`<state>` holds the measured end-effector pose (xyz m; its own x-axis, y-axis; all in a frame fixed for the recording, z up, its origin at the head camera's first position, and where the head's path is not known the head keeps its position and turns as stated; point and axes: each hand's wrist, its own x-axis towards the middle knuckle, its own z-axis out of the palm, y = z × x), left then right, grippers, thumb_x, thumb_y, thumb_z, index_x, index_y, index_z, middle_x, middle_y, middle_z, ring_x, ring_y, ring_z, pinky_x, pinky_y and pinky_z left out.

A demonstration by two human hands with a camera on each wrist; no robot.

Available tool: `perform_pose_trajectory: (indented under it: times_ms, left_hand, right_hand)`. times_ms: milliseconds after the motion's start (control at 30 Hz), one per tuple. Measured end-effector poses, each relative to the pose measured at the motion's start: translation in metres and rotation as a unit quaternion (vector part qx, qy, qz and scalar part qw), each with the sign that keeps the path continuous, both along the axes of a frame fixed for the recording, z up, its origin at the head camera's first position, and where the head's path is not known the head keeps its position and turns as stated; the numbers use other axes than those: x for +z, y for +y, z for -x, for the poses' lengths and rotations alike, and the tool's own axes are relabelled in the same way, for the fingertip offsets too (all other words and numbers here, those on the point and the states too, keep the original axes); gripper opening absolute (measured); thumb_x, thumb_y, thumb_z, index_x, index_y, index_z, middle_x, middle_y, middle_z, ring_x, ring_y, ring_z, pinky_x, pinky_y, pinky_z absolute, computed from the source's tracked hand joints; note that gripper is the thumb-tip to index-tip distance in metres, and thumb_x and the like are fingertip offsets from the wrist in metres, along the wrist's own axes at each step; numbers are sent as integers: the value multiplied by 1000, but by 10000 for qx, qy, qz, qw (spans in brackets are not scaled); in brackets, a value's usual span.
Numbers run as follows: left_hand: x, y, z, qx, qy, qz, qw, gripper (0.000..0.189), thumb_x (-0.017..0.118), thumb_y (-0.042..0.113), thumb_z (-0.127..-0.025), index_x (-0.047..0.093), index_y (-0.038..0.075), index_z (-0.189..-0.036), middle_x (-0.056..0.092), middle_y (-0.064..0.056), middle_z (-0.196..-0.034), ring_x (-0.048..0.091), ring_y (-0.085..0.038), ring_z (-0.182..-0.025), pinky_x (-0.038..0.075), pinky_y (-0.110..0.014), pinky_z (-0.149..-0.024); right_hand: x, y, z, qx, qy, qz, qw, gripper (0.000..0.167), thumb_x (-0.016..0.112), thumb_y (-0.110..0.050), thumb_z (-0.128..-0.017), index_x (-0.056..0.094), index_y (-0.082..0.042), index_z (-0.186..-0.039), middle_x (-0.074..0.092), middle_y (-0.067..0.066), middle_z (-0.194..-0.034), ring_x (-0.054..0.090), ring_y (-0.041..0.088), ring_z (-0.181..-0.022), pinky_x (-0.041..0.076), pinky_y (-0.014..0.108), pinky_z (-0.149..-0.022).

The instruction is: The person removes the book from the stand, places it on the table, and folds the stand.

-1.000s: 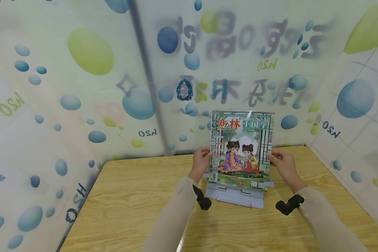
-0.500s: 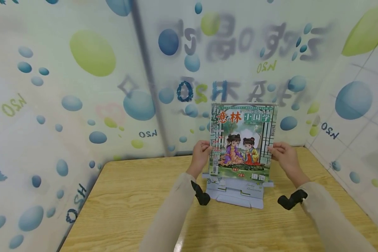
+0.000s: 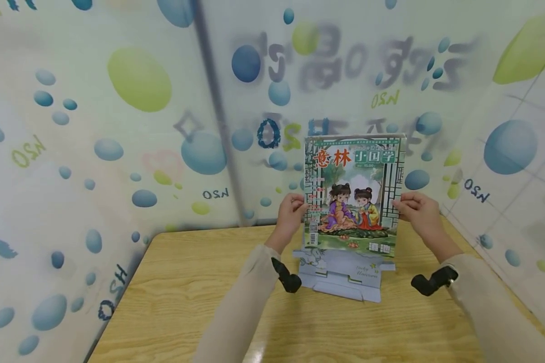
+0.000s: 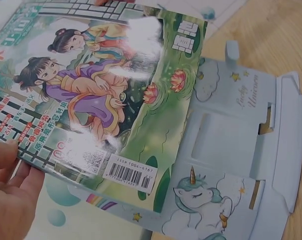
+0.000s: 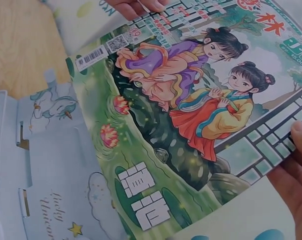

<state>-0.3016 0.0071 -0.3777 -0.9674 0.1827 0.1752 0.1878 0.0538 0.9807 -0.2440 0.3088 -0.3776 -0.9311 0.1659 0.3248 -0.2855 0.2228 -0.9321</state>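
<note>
A magazine (image 3: 354, 196) with two cartoon children on its cover is held upright between both hands. My left hand (image 3: 290, 219) pinches its left edge, thumb on the front cover. At the opposite edge my right hand (image 3: 421, 217) grips it the same way. Behind and below stands a pale blue book stand (image 3: 340, 267), with a unicorn (image 4: 203, 200) and "Lucky Unicorn" lettering printed on it. The magazine's bottom edge is above the stand's front ledge (image 3: 345, 290) and covers the stand's upper part in the head view.
The stand rests on a wood-grain table (image 3: 200, 282). A pale curtain (image 3: 163, 131) with blue and green ovals hangs behind the table and along both sides. Black wrist cameras (image 3: 287, 276) sit on both cuffs.
Both hands have raised the magazine and brought it closer, so more of the stand shows below it. The stand stays in place on the table.
</note>
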Motion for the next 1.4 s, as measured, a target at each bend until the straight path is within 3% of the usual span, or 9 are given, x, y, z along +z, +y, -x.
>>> perform_pose_trajectory:
  times_ms: [233, 500, 633, 800, 900, 1167, 1400]
  left_hand:
    - [7, 4, -14, -411, -305, -316, 9982, 13, 51, 4, -93, 45, 2, -104, 58, -12, -100, 54, -19, -88, 45, -33, -72]
    - [15, 12, -35, -845, -616, -386, 9938, 29, 54, 5, -92, 49, 0, -120, 60, -13, -103, 59, -21, -91, 50, -33, -78]
    - [12, 20, -46, -988, -736, -469, 9913, 35, 54, 3, -91, 49, -1, -126, 61, -16, -105, 61, -21, -90, 51, -33, -77]
    - [6, 31, -62, -1083, -977, -689, 9869, 35, 55, 0, -90, 48, -3, -124, 62, -17, -104, 62, -20, -87, 52, -34, -75]
    - [3, 38, -70, -1146, -1181, -926, 9820, 33, 55, -2, -89, 50, -3, -122, 62, -18, -101, 62, -19, -85, 52, -35, -76]
    - [-13, 59, -87, -1250, -1548, -1313, 9712, 29, 56, -4, -88, 51, 0, -116, 63, -10, -92, 61, -14, -76, 52, -34, -73]
    - [-30, 79, -100, -1225, -1718, -1405, 9673, 27, 57, -5, -87, 52, 1, -112, 62, -8, -89, 61, -14, -75, 52, -37, -72]
  right_hand:
    - [31, 3, -28, -175, -398, -695, 9966, 25, 60, -21, -89, 55, -2, -106, 62, -23, -81, 60, -4, -72, 51, 19, -63]
    - [42, 21, -43, -263, -805, -1536, 9845, 46, 58, -31, -90, 50, 8, -115, 56, -29, -80, 57, -7, -72, 51, 18, -62]
    - [41, 32, -50, -226, -902, -1941, 9766, 47, 58, -31, -90, 49, 9, -113, 61, -17, -84, 58, -4, -70, 52, 21, -62]
    - [37, 47, -56, -107, -1143, -2194, 9689, 51, 57, -30, -91, 47, 13, -117, 64, 17, -99, 58, -3, -71, 53, 24, -63]
    - [35, 56, -59, -13, -1287, -2279, 9651, 53, 56, -29, -91, 45, 14, -120, 58, 29, -107, 58, -3, -72, 53, 25, -64]
    - [23, 78, -66, 107, -1597, -2368, 9583, 56, 55, -28, -92, 40, 16, -124, 53, 34, -113, 59, -2, -73, 53, 26, -65]
    - [10, 96, -73, 79, -1833, -2515, 9503, 58, 55, -28, -92, 39, 19, -123, 53, 36, -113, 58, -2, -72, 53, 29, -66]
